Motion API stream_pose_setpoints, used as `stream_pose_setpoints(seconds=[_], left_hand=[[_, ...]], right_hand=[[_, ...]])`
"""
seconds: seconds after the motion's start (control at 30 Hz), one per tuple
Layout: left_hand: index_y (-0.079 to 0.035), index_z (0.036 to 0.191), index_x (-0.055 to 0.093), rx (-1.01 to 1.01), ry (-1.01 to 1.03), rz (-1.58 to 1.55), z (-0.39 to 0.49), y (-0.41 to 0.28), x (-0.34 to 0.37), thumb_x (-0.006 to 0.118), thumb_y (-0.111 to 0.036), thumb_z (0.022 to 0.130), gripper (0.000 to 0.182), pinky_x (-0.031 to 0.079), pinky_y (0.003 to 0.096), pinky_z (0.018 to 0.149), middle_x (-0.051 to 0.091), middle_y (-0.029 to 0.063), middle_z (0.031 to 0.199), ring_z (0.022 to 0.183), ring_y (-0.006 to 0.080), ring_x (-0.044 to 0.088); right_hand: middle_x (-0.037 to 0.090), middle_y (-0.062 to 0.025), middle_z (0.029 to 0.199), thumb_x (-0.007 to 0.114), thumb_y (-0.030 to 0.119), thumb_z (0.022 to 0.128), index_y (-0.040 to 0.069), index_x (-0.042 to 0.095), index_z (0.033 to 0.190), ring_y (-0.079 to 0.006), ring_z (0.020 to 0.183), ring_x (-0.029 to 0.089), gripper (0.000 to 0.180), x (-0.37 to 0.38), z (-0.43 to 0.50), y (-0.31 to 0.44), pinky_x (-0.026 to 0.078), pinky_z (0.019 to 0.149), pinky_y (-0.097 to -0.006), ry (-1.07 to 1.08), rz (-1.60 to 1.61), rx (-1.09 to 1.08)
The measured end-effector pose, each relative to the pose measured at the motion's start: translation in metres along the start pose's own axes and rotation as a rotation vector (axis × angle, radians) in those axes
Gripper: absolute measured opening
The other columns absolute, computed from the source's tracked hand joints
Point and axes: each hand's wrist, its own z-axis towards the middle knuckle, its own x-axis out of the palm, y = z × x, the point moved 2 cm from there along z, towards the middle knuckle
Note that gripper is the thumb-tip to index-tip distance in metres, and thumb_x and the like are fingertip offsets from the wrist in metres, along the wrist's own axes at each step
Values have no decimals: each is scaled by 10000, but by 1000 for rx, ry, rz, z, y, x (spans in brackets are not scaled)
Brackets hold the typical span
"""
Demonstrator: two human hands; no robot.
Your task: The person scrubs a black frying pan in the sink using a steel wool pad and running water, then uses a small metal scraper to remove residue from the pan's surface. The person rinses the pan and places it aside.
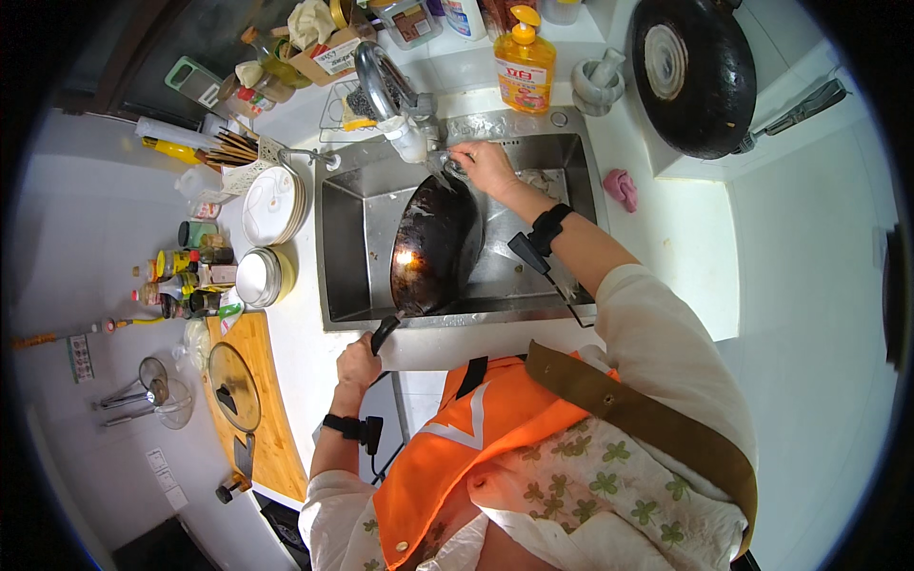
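My left hand (359,364) is closed around the black handle of a dark wok (433,246), which is tilted on its side in the stainless steel sink (371,235). Water runs from the faucet (378,78) onto the wok's upper edge. Beside the spout, my right hand (484,168) has its fingers bent at the wok's far rim; a bit of metallic mesh, perhaps a steel wool scrubber, shows beneath them. How firmly the fingers hold it is hidden. A pale crumpled cloth (539,182) lies at the sink's far right.
A yellow dish soap bottle (525,68) and a stone mortar (597,89) stand behind the sink. Stacked plates (271,205) and jars are on its left, near a cutting board (268,407) with a glass lid (234,385). A pink cloth (620,190) lies right; another wok (694,78) leans beyond.
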Motion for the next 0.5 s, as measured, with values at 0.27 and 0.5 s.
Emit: stream_pose_setpoints(seconds=[0.27,0.5], left_hand=[[-73,1070,608,3,-10,-14,0,-6,-5,583,-59,774,298,544,485,759,687,229,853,822,410,675],[-70,1032,602,34,-27,29,5,-12,-19,580,-51,777,257,541,498,743,686,225,830,810,410,675]], right_hand=[[625,-96,929,640,108,845,90,621,933,-315,930,575,92,16,-82,81,464,832,-411,-83,144,-163],[557,-108,884,673,110,815,56,606,814,-323,968,559,86,18,-44,73,459,815,-434,-85,128,68]])
